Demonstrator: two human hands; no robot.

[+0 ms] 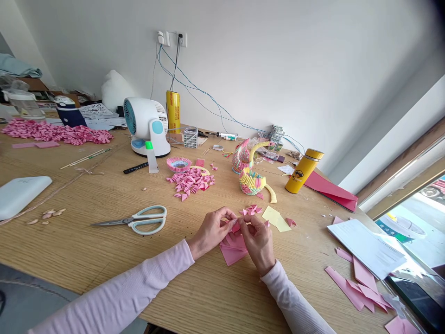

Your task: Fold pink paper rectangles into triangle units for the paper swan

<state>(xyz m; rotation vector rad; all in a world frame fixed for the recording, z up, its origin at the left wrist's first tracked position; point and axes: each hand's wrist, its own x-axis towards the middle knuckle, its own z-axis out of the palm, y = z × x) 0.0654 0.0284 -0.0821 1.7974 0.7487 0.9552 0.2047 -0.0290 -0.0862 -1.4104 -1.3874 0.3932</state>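
Observation:
Between the fingertips of both hands is a small piece of pink paper (236, 227), pinched and partly covered by the fingers. My left hand (212, 230) is closed on its left side, and my right hand (257, 241) is closed on its right side. Beneath them lie flat sheets of pink paper (232, 254). Just beyond the fingers is a little group of folded pink paper triangles (251, 209). Pale yellow paper pieces (276, 219) lie to the right of these. Farther back stands a basket-like paper model (251, 182) in yellow, pink and green with a yellow curved strip.
Scissors (135, 220) lie left of my hands. Behind are a pile of folded pink pieces (191, 182), a glue bottle (152, 157), a fan (148, 125) and a yellow flask (304, 171). Pink strips (354, 290) and a phone (419, 299) are at the right edge.

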